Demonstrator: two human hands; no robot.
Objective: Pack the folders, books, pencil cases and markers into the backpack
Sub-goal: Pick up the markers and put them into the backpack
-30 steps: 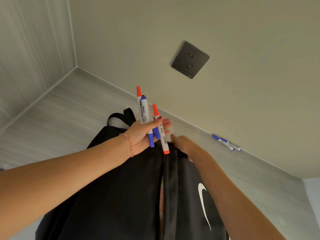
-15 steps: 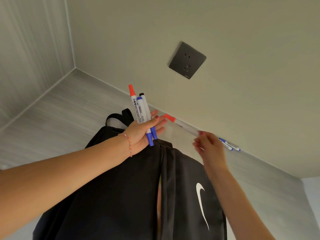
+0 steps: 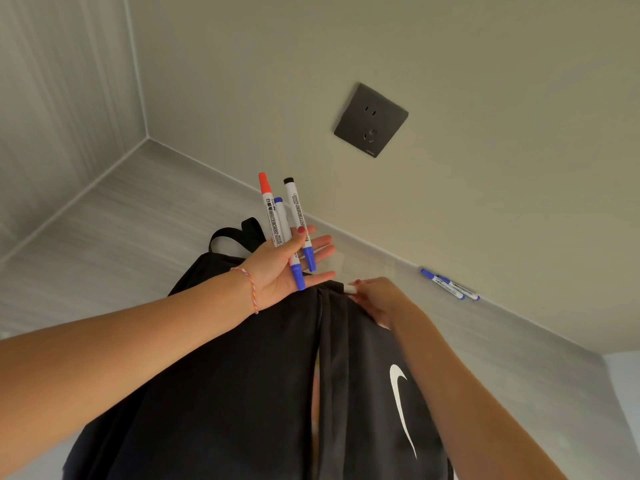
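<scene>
Black backpack [image 3: 242,375] is receiving markers: my right hand [image 3: 377,299] pinches one into the opening; left hand [image 3: 280,268] clasps three markers [image 3: 282,223], to feed next.

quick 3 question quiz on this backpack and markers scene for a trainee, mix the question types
1. True or false: the left hand holds three markers.
2. Multiple choice: where do the two blue-capped markers lie? A) on the backpack B) on the floor against the wall C) in the right hand
3. Fill in: the right hand is at the top of the black ___, pinching a marker's white end at the opening.

Key: 1 true; 2 B; 3 backpack
</scene>
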